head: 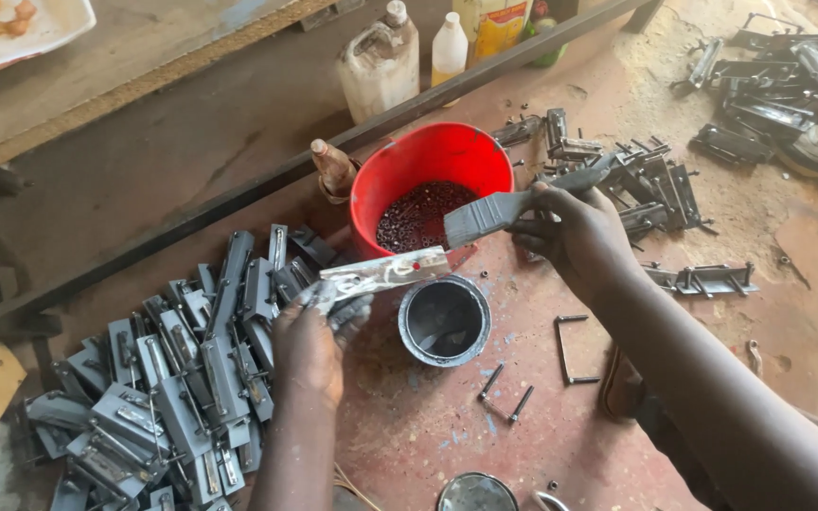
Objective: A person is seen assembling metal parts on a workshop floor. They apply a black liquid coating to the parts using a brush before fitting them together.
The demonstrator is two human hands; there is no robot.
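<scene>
Head view, looking down at a reddish, dusty floor (428, 426).

Left hand (319, 331): fingers pressed together around the near end of a flat metal bar (385, 273), pinching it. The bar is held level above the floor, its free end reaching right over the near rim of the red bucket and just above the paint tin. Its upper face shows grey paint in patches.

Right hand (575, 232): grip closed around the dark handle of a flat paintbrush (499, 213). The grey bristles point left, close to the bar's free end and in front of the bucket wall; whether they touch the bar cannot be told.

Paint tin (444, 320): small, round, open, dark inside, standing on the floor directly under the bar's free end, between the two hands.

Red bucket (433, 161): just beyond the tin, holding small dark pieces at its bottom.

Pile of grey metal parts (172, 378): left of the left hand, many flat bars lying across each other, painted grey.

Heap of dark metal parts (641, 180): right of the bucket, beyond the right hand, unpainted. A further heap (788, 95) lies at far right.

Loose items on the floor: bolts (504, 393) near the tin, a bent wire bracket (570, 350) to their right.

Far side: a brown bottle (333, 168) left of the bucket, a cloudy jug (381, 64) and a white bottle (449, 47) beyond a long dark metal rail (239, 194).
</scene>
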